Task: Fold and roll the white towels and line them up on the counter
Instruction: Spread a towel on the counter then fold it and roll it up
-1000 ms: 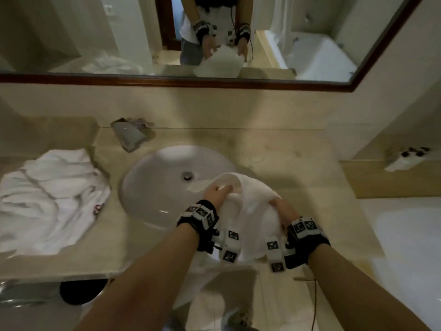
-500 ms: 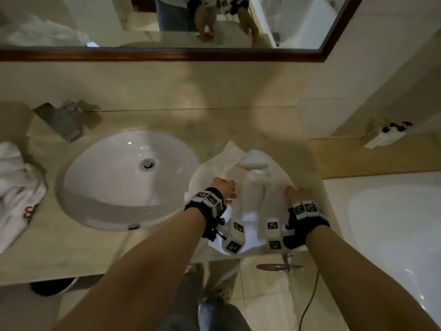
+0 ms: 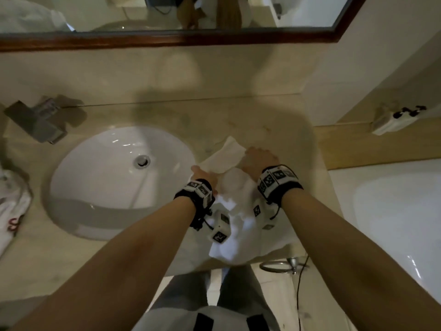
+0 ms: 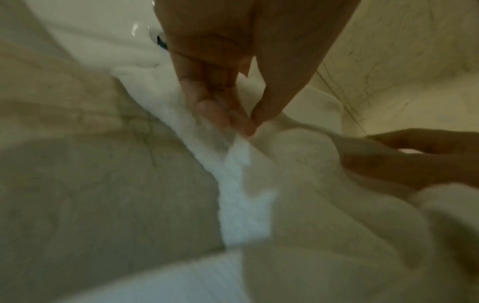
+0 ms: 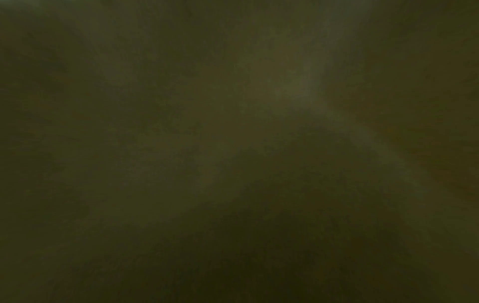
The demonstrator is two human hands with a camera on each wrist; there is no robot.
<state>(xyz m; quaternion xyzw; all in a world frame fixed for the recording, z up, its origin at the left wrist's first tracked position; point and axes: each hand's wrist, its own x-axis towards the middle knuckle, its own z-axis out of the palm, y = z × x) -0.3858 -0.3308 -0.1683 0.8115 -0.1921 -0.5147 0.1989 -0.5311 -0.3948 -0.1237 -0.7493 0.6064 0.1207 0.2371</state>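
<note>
Since half a second ago, both hands have slid farther back along the towel (image 3: 238,237), which lies on the counter (image 3: 274,120) right of the sink (image 3: 114,168). Left hand (image 3: 202,174) pinches its edge between thumb and fingertips (image 4: 241,121). Right hand (image 3: 259,158) rests on it, grip unclear.

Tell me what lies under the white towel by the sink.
The white towel lies on the beige counter right of the sink, its near edge overhanging. Both hands, left hand and right hand, rest on it. Anything beneath stays covered.
</note>
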